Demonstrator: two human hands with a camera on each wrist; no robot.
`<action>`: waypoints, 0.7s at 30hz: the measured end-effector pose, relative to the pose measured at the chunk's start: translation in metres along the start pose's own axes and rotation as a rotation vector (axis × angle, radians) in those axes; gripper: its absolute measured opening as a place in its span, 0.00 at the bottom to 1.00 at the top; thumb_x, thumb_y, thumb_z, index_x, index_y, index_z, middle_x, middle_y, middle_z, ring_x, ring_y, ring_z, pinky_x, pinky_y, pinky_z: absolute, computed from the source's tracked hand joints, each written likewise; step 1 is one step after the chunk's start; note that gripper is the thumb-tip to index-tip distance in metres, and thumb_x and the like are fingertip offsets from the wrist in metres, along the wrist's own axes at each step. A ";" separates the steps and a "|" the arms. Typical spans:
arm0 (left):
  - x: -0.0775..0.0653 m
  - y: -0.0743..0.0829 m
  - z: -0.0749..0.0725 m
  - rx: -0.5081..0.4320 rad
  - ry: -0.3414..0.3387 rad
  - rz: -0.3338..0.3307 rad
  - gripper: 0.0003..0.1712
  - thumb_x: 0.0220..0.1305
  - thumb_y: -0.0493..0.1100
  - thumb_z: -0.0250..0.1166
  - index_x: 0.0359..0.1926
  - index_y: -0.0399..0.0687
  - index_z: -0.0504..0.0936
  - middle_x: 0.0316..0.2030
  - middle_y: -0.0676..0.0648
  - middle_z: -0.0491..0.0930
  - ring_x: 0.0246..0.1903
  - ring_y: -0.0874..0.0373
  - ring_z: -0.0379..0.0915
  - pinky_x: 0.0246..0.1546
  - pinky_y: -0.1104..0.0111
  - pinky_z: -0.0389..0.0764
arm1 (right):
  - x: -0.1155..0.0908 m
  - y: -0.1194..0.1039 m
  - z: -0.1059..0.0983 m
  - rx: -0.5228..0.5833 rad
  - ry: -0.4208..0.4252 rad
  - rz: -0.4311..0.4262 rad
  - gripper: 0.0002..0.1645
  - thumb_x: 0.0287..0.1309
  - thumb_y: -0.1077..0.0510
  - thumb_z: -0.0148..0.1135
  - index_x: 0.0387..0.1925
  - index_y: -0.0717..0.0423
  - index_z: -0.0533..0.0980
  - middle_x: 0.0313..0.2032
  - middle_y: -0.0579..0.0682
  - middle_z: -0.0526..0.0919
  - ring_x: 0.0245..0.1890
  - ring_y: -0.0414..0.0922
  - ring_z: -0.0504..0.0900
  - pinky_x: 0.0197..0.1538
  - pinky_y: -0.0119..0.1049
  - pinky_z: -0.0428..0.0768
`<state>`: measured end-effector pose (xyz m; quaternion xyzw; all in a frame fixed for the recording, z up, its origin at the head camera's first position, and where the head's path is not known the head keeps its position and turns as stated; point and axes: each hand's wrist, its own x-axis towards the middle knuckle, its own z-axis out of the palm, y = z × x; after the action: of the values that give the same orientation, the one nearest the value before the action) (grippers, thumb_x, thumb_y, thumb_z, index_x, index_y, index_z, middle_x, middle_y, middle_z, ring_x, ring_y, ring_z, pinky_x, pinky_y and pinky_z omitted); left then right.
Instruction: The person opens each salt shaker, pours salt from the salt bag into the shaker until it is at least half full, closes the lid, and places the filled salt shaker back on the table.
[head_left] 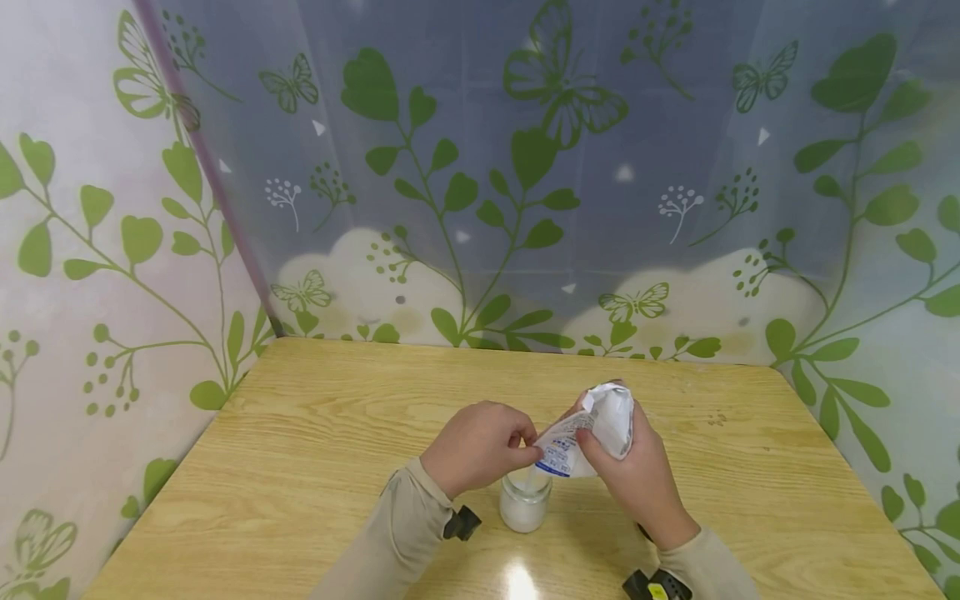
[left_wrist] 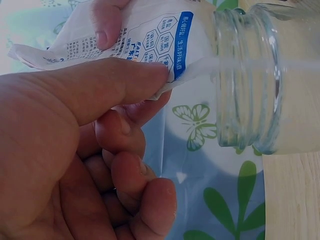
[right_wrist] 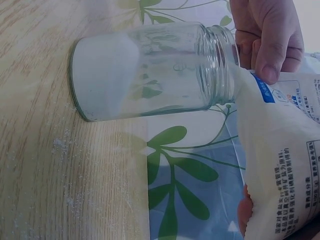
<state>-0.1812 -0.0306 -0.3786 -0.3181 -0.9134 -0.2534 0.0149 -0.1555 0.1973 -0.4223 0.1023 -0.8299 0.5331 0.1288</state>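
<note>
A clear glass jar (head_left: 524,507) stands upright on the table, partly filled with white salt (right_wrist: 104,75). Over its mouth tilts a white printed salt bag (head_left: 613,417) with a blue band at the lower corner. My left hand (head_left: 480,448) pinches that corner between thumb and forefinger, its other fingers curled in the left wrist view. My right hand (head_left: 643,473) grips the body of the bag from the right, thumb on the near side. A thin white stream (left_wrist: 207,66) runs from the bag's corner into the jar.
The wood-grain table (head_left: 315,433) has scattered white grains (right_wrist: 62,145) near the jar's base. A curtain (head_left: 480,192) with green leaves and butterflies rises behind the table and along both sides. Black wrist devices (head_left: 462,523) are worn on both wrists.
</note>
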 end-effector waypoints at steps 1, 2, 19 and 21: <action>0.000 0.000 0.000 0.002 0.000 0.001 0.07 0.66 0.49 0.72 0.33 0.53 0.89 0.18 0.62 0.72 0.18 0.68 0.62 0.21 0.74 0.64 | 0.000 0.000 0.000 0.000 0.000 -0.001 0.33 0.67 0.56 0.69 0.67 0.56 0.65 0.51 0.55 0.82 0.45 0.44 0.83 0.41 0.36 0.84; 0.000 0.000 0.000 0.004 0.000 0.003 0.07 0.66 0.49 0.72 0.33 0.53 0.89 0.18 0.62 0.72 0.18 0.68 0.62 0.21 0.74 0.64 | 0.000 0.000 0.000 -0.001 0.000 -0.001 0.33 0.67 0.56 0.69 0.68 0.56 0.65 0.51 0.55 0.82 0.45 0.44 0.83 0.41 0.36 0.84; 0.000 -0.001 0.000 0.006 -0.004 0.002 0.07 0.66 0.49 0.72 0.32 0.53 0.89 0.17 0.62 0.72 0.18 0.68 0.61 0.20 0.74 0.64 | 0.000 0.002 0.000 -0.009 0.005 -0.013 0.33 0.67 0.57 0.69 0.67 0.56 0.65 0.50 0.54 0.82 0.44 0.43 0.83 0.41 0.36 0.84; 0.000 -0.001 0.000 0.005 -0.004 0.001 0.08 0.66 0.49 0.72 0.32 0.53 0.89 0.17 0.62 0.72 0.18 0.68 0.61 0.20 0.74 0.64 | 0.000 0.002 0.000 -0.012 0.007 -0.011 0.32 0.66 0.57 0.69 0.66 0.56 0.66 0.50 0.54 0.82 0.43 0.43 0.83 0.40 0.36 0.84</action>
<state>-0.1819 -0.0307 -0.3794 -0.3190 -0.9139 -0.2505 0.0142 -0.1564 0.1980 -0.4244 0.1044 -0.8320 0.5278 0.1352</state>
